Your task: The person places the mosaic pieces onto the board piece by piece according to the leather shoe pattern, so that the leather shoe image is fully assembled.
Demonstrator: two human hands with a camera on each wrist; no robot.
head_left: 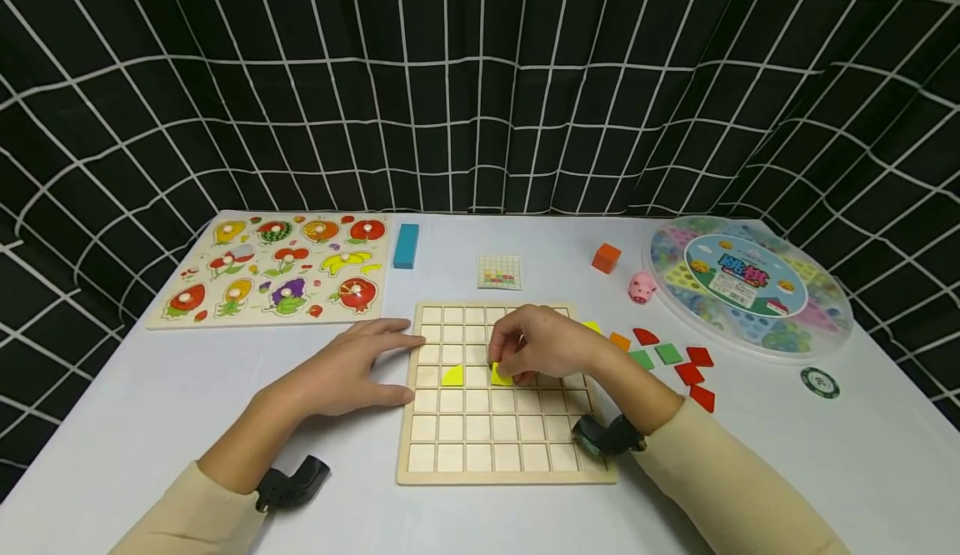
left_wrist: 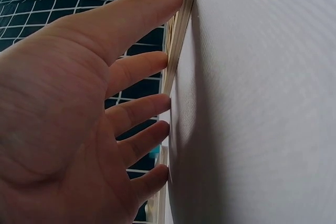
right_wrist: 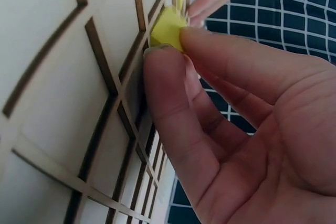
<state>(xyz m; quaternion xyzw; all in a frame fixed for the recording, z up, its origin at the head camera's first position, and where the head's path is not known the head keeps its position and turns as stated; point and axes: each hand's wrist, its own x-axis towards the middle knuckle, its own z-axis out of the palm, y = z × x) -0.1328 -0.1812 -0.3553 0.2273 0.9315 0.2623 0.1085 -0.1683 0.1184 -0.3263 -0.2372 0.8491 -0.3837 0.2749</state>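
A wooden grid board [head_left: 506, 478] lies on the white table with my hands at it. My right hand [head_left: 543, 342] pinches a small yellow tile [right_wrist: 167, 29] between thumb and fingers, low over a square near the board's middle. A yellow piece with one rounded corner [head_left: 453, 376] sits in a square to the left. My left hand [head_left: 352, 374] has its fingers spread and relaxed, its thumb [left_wrist: 170, 1] and fingertips at the board's left edge. The right hand hides some upper squares of the board.
Behind the board lies a small pattern card [head_left: 499, 272]. Red pieces [head_left: 701, 357], green pieces [head_left: 668, 354] and an orange one [head_left: 619, 341] lie right. Farther out are a pink pig [head_left: 642, 287], orange cube [head_left: 606, 258], round box [head_left: 817, 330], chip [head_left: 820, 382], fruit puzzle [head_left: 255, 294] and blue block [head_left: 406, 246].
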